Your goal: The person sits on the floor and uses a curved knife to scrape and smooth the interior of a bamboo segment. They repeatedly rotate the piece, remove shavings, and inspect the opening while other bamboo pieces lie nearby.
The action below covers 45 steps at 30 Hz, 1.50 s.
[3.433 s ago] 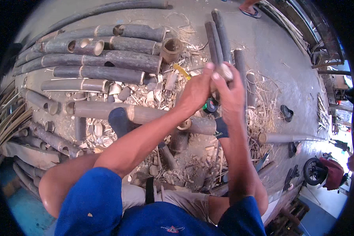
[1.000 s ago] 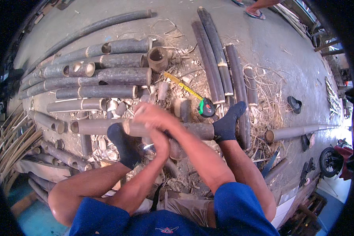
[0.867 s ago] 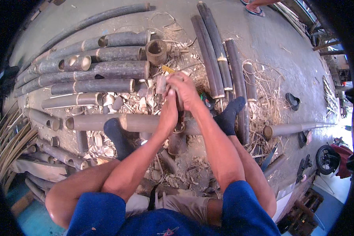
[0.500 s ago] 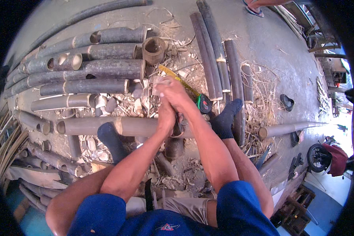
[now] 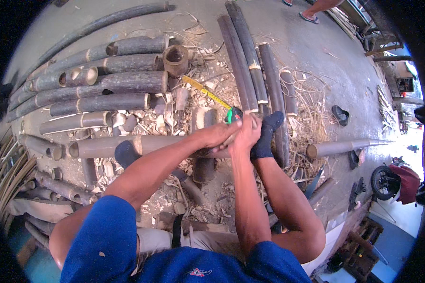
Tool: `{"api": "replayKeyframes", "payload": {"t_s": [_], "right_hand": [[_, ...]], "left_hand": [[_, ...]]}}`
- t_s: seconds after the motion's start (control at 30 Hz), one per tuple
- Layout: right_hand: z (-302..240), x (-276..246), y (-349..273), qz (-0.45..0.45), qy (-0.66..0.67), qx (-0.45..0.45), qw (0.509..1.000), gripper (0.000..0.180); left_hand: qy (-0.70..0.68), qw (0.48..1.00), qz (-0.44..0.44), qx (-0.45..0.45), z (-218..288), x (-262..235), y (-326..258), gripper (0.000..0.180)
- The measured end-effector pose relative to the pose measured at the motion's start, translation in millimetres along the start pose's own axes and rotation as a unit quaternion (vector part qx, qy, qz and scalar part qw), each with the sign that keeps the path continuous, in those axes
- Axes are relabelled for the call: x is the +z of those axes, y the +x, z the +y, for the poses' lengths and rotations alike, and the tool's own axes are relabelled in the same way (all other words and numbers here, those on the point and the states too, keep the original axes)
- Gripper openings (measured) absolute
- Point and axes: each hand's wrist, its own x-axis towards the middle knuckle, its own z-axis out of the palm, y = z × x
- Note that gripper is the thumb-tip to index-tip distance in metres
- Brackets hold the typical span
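Note:
A long bamboo pole (image 5: 163,142) lies crosswise in front of me, under my two socked feet. Over its right part my left hand (image 5: 219,136) and my right hand (image 5: 247,135) are close together, fingers curled. Something small and pale shows between them, but the hands hide its shape. Just beyond them a tape measure (image 5: 233,114) with a green and black case rests on the chips, its yellow blade (image 5: 205,90) pulled out toward the far left. A short upright bamboo piece (image 5: 204,170) stands under the pole, and a pale, cut bamboo piece (image 5: 204,117) lies beyond it.
Several dark bamboo tubes (image 5: 123,82), some with round holes, lie at the far left. More poles (image 5: 238,61) point away at the far right, near my right foot (image 5: 269,129). Wood chips (image 5: 127,120) cover the floor. Another person's foot (image 5: 310,17) is at the far right.
Both hands have moved right and nearer along the pole, away from the chips beyond it. The view has shifted slightly, and another foot now shows at the top.

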Motion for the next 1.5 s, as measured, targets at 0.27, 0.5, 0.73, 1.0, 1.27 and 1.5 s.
{"api": "replayKeyframes", "payload": {"t_s": [0.27,0.5,0.73,1.0,1.27,1.5], "right_hand": [[1,98,-6,-0.209,-0.167,0.014,0.963,0.031],[7,114,-84,-0.585,-0.319,0.006,0.745,0.035],[-20,111,-38,-0.469,-0.255,0.119,0.837,0.026],[-1,140,14,-0.544,-0.251,0.122,0.791,0.035],[37,143,19,-0.55,-0.311,0.2,0.749,0.035],[0,81,41,-0.345,-0.149,0.226,0.899,0.034]], "left_hand": [[-0.179,0.925,0.334,0.001,-34,-9,-39,0.084],[-0.46,0.706,0.522,0.132,-80,72,-75,0.068],[-0.272,0.823,0.487,0.106,-57,56,-63,0.068],[-0.48,0.811,0.334,0.023,-4,-8,-58,0.077],[-0.516,0.761,0.39,0.036,-30,6,-36,0.072],[-0.288,0.94,0.184,-0.006,-21,-9,-24,0.095]]}}
